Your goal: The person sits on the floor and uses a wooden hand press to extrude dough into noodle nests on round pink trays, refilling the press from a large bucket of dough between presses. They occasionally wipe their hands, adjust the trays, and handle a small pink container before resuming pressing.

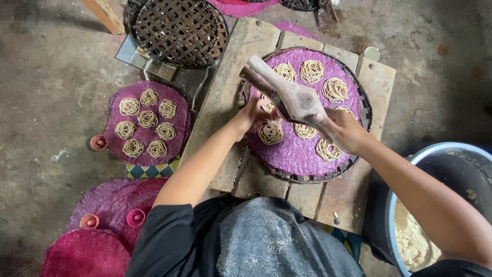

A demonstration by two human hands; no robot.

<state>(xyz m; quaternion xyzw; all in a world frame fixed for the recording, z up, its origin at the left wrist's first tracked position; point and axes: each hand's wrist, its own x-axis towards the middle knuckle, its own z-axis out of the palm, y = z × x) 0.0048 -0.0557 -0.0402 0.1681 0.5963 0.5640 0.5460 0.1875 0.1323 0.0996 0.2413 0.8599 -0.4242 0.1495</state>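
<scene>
Left of frame: we see a purple mat [177, 115] already filled with eight noodle nests.
Centre: our left hand [252, 116] curls under the wooden press [290, 97]; right hand [342, 128] clenches its handle.
Tray: the round mat [300, 154] holds about eight nests; its lower part remains bare.
Lower right: dough waits in a bucket [410, 164].

Wooden press [289, 95]: long, weathered, two-handled, tilted from upper left to lower right above the purple mat [294, 154], gripped at its lower end. Noodle nests [311, 72]: pale, round coils of thin strands lying flat on the mat, ranged along its upper and right parts; one nest [270, 133] lies just below the press.
</scene>
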